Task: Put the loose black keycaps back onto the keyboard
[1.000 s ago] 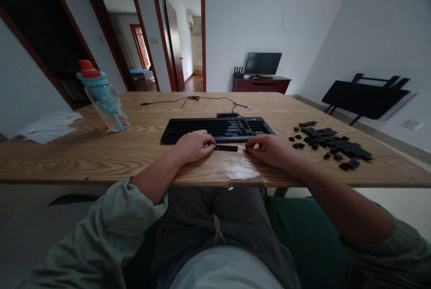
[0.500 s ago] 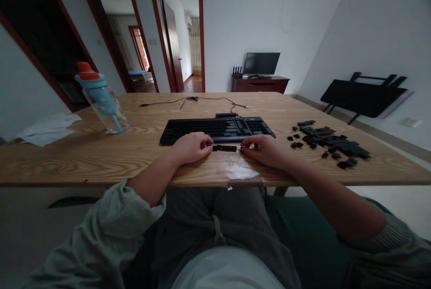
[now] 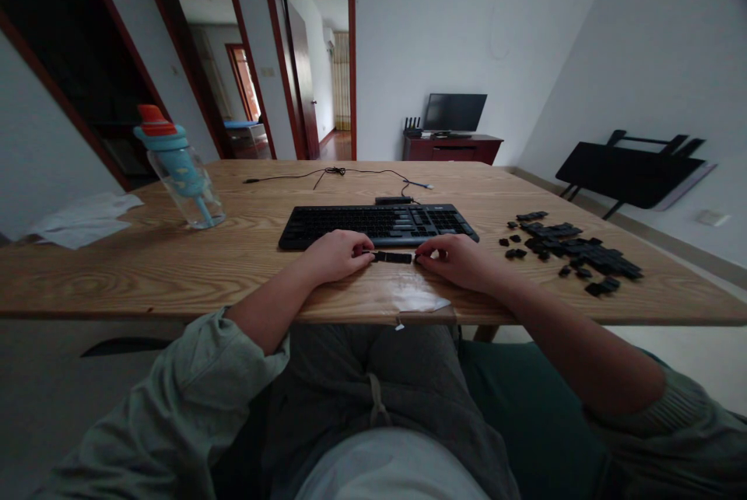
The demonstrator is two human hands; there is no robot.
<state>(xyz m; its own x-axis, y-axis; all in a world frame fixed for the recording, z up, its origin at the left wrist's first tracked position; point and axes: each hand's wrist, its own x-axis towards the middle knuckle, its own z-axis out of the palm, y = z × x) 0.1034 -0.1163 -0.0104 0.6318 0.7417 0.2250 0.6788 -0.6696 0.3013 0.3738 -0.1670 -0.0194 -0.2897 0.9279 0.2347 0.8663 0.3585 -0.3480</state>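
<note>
Flat black keycaps point(image 3: 397, 257) on wavy-grained tabletop point(image 3: 245, 270) between left hand point(image 3: 338, 257) and right hand point(image 3: 458, 260), each grip's hold unclear

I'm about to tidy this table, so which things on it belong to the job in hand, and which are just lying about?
In the job, apparently:
short row of black keycaps
keyboard
loose black keycaps

Lying about:
bottle with orange lid
white paper or tissue
black cable, possibly the keyboard's
</note>
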